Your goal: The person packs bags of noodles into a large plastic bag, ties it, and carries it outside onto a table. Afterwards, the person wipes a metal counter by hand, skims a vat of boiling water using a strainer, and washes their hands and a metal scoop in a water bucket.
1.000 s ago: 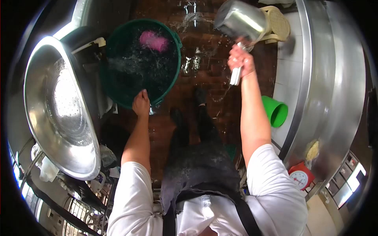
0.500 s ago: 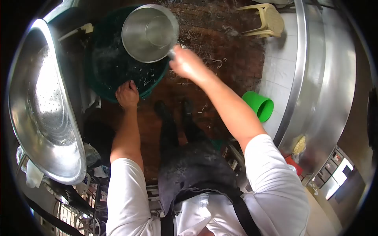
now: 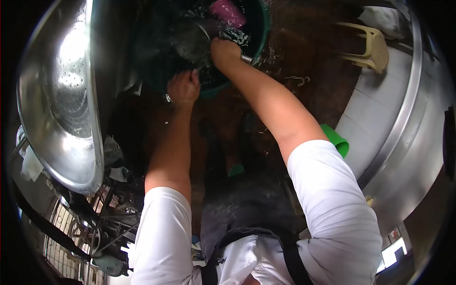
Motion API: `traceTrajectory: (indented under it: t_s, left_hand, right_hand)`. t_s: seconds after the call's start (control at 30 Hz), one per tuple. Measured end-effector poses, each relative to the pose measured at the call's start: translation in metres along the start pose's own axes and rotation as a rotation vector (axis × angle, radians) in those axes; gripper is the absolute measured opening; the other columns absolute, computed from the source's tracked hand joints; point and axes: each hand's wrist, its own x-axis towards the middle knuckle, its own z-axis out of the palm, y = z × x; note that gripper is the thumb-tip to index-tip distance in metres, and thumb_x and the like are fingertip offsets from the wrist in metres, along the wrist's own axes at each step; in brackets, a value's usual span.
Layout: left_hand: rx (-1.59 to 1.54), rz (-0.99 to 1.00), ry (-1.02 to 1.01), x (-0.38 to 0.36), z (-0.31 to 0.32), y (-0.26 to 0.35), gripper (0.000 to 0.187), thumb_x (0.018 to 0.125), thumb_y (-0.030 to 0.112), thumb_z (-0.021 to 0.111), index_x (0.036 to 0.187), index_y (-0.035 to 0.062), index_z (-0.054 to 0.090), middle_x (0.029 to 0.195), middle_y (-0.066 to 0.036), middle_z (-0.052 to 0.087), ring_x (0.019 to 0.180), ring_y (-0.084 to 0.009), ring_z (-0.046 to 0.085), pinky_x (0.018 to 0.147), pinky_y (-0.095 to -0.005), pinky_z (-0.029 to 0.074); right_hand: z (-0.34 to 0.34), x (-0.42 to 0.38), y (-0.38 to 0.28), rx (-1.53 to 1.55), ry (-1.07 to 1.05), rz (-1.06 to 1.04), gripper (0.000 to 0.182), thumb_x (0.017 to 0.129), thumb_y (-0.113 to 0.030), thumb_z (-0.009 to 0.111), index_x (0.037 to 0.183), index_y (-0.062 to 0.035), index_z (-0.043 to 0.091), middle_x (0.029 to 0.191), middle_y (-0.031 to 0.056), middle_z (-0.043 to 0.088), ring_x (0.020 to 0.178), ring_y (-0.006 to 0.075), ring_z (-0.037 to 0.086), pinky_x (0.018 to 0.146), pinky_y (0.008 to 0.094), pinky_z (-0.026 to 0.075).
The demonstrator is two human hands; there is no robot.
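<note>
My right hand [image 3: 225, 53] is closed round the handle of a metal saucepan [image 3: 192, 42]; the handle's end sticks out past my fist. The pan is down inside a large dark green tub [image 3: 266, 21] of water, partly blurred and in shadow. My left hand [image 3: 184, 88] is closed on the tub's near rim, thumb toward the pan. Beyond the pan, a pink object [image 3: 229, 13] lies in the tub among bright ripples.
A big perforated steel basin [image 3: 71, 109] stands at the left. On the right are a beige plastic stool [image 3: 377, 50], a green container [image 3: 336, 141] and a steel counter [image 3: 418, 156]. The dark floor [image 3: 304, 102] looks wet, with pale strands on it.
The saucepan has gone from above the tub down into it, with my right hand on its handle. My view has shifted, and the pink object now shows. My left hand stays at the rim.
</note>
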Motion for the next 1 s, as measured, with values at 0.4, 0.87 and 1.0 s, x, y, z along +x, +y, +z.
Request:
traceTrajectory:
  t_s: [0.4,0.87,1.0]
  left_hand:
    - [0.022,0.018,0.037,0.002,-0.01,0.007,0.03,0.093,0.033,0.06,0.071,0.0127,0.066,0.077,-0.008,0.066,0.075,-0.032,0.065,0.07,-0.0455,0.051]
    - [0.048,-0.057,-0.079,0.0,-0.003,0.009,0.035,0.096,0.037,0.056,0.074,0.0125,0.066,0.078,-0.01,0.068,0.077,-0.0346,0.065,0.07,-0.0489,0.051]
    - [0.05,-0.042,-0.106,0.002,-0.008,0.01,0.035,0.096,0.037,0.055,0.074,0.0118,0.066,0.078,-0.01,0.068,0.077,-0.0346,0.066,0.07,-0.0506,0.051]
  right_hand:
    - [-0.017,0.009,0.025,0.577,0.0,-0.279,0.043,0.076,-0.021,0.071,0.114,-0.0006,0.067,0.112,0.0241,0.069,0.111,0.0424,0.064,0.095,0.0476,0.052]
    - [-0.165,-0.109,0.21,2.397,-0.119,-0.672,0.009,0.092,-0.009,0.057,0.098,-0.0082,0.051,0.06,-0.0041,0.04,0.039,0.0068,0.038,0.043,0.0263,0.033]
    - [-0.219,-0.116,0.257,2.424,0.011,-1.043,0.009,0.097,-0.012,0.05,0.103,-0.0058,0.052,0.061,-0.0044,0.044,0.039,0.0067,0.04,0.042,0.0245,0.034]
